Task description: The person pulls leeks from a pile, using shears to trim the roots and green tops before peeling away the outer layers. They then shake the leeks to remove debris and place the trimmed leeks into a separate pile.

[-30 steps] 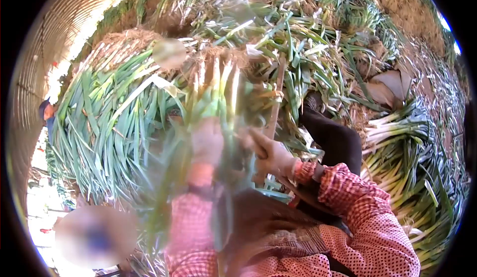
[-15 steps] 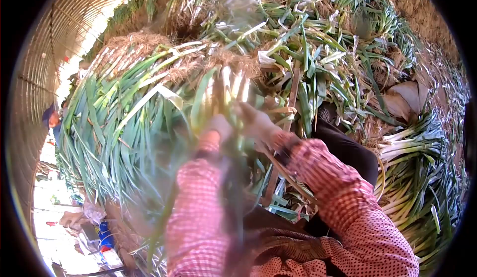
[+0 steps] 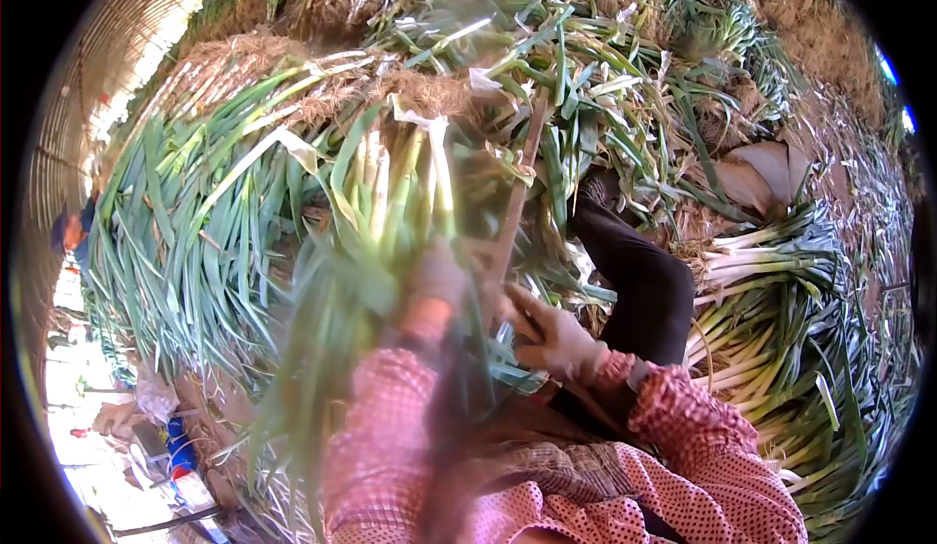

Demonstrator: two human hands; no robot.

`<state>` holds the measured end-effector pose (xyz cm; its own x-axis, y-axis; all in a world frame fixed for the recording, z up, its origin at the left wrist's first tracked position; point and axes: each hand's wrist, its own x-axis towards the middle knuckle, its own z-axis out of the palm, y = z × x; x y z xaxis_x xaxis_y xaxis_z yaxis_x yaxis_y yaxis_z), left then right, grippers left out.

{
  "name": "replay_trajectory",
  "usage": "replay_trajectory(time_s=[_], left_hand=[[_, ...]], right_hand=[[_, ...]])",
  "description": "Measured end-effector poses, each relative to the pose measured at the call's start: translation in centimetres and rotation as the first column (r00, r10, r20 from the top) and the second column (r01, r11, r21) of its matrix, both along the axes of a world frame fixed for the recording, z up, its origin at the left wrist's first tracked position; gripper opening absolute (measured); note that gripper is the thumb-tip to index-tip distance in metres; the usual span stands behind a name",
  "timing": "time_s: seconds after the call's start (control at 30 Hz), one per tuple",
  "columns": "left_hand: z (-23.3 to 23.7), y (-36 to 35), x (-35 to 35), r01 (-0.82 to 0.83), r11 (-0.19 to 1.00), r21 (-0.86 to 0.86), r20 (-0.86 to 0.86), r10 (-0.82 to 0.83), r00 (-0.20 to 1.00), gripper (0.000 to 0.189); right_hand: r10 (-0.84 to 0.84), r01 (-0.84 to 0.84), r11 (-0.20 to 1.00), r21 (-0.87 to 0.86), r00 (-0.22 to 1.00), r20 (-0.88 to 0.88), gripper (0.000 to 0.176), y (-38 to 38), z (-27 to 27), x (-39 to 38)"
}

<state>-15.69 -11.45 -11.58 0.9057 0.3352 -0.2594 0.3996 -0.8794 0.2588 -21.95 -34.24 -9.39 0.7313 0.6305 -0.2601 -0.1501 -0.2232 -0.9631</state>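
Observation:
My left hand (image 3: 434, 285), blurred by motion, is closed around a bunch of leeks (image 3: 390, 193) whose pale stems point away from me. Their green leaves hang down past my left forearm. To the right, my right hand (image 3: 556, 337) has its fingers curled beside the lower part of a narrow wooden bar (image 3: 517, 202). What those fingers hold, if anything, I cannot make out. Just beyond the bunch lie brown roots (image 3: 429, 93) of other leeks.
A large heap of leeks (image 3: 195, 212) lies at the left, and more trimmed leeks (image 3: 771, 349) are stacked at the right. My bent dark-clad leg (image 3: 649, 290) is beside the bar. Loose leaves (image 3: 625, 95) cover the ground ahead. Part of another person (image 3: 73, 232) shows far left.
My right hand has drawn back from the bunch, down and to the right. My left hand still grips the leeks, slightly lower in view. The whole view has shifted a little.

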Motion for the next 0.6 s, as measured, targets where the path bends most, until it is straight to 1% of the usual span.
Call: replay_trajectory(time_s=[0.07,0.1,0.13,0.17,0.23,0.27,0.33,0.37,0.4,0.43,0.47,0.5,0.53,0.6], left_hand=[[-0.3,0.9,0.0,0.011,1.000,-0.019,-0.010,-0.011,1.000,0.039],[-0.2,1.4,-0.1,0.003,1.000,-0.030,-0.034,-0.004,0.999,0.039],[-0.2,1.7,-0.2,-0.002,0.999,-0.046,-0.063,-0.001,0.998,0.039],[-0.9,1.8,-0.8,-0.029,0.998,-0.050,0.011,0.029,1.000,0.041],[-2.0,2.5,-0.7,-0.020,0.996,-0.083,0.038,0.023,0.999,0.042],[-2.4,2.6,-0.9,-0.016,0.995,-0.098,0.047,0.020,0.999,0.043],[-0.7,1.9,-1.1,-0.037,0.983,-0.179,0.053,0.047,0.997,0.043],[-0.2,2.0,-1.4,-0.043,0.977,-0.209,0.045,0.054,0.998,0.043],[0.1,2.4,-1.6,-0.047,0.971,-0.233,0.038,0.057,0.998,0.042],[-0.5,3.2,-1.4,-0.006,0.982,-0.190,0.070,0.020,0.997,0.042],[-1.0,3.7,-1.2,-0.019,0.982,-0.189,0.080,0.035,0.996,0.041],[-1.1,4.1,-0.9,-0.017,0.977,-0.213,0.100,0.039,0.994,0.041],[-1.6,4.3,-1.1,-0.011,0.971,-0.239,0.102,0.036,0.994,0.042],[-0.1,3.2,-1.3,-0.020,0.962,-0.272,0.074,0.042,0.996,0.043]], right_hand=[[-0.079,0.079,0.997,-0.010,0.997,-0.008,0.093,0.8,-0.1,1.1],[0.003,-0.004,1.000,-0.023,0.999,-0.049,0.095,0.3,1.6,1.1],[0.028,-0.031,0.999,0.013,0.984,0.175,0.096,0.0,-0.7,0.0],[0.045,-0.042,0.999,-0.016,0.970,0.238,0.097,0.1,-0.8,-1.1],[0.022,-0.021,0.999,-0.025,0.998,0.056,0.098,0.5,-0.9,-0.9],[-0.033,0.036,0.997,-0.067,0.999,0.039,0.097,1.0,-0.4,0.0],[-0.075,0.075,0.997,0.007,0.995,0.065,0.095,2.3,-1.2,2.1],[-0.037,0.037,0.999,0.026,0.999,-0.026,0.093,2.4,0.1,2.5],[-0.004,0.005,1.000,0.008,0.999,-0.046,0.092,2.2,0.8,1.8],[0.028,-0.029,1.000,-0.012,0.998,-0.055,0.092,1.5,1.3,0.9],[0.064,-0.066,0.997,-0.036,0.996,-0.058,0.092,0.8,1.3,0.3],[0.113,-0.112,0.993,-0.042,0.993,0.020,0.092,0.5,0.3,-0.3],[0.087,-0.087,0.995,0.050,0.996,-0.003,0.094,0.6,-0.8,-0.6],[-0.008,0.011,0.999,0.051,0.998,-0.065,0.094,1.5,-1.0,0.5]])
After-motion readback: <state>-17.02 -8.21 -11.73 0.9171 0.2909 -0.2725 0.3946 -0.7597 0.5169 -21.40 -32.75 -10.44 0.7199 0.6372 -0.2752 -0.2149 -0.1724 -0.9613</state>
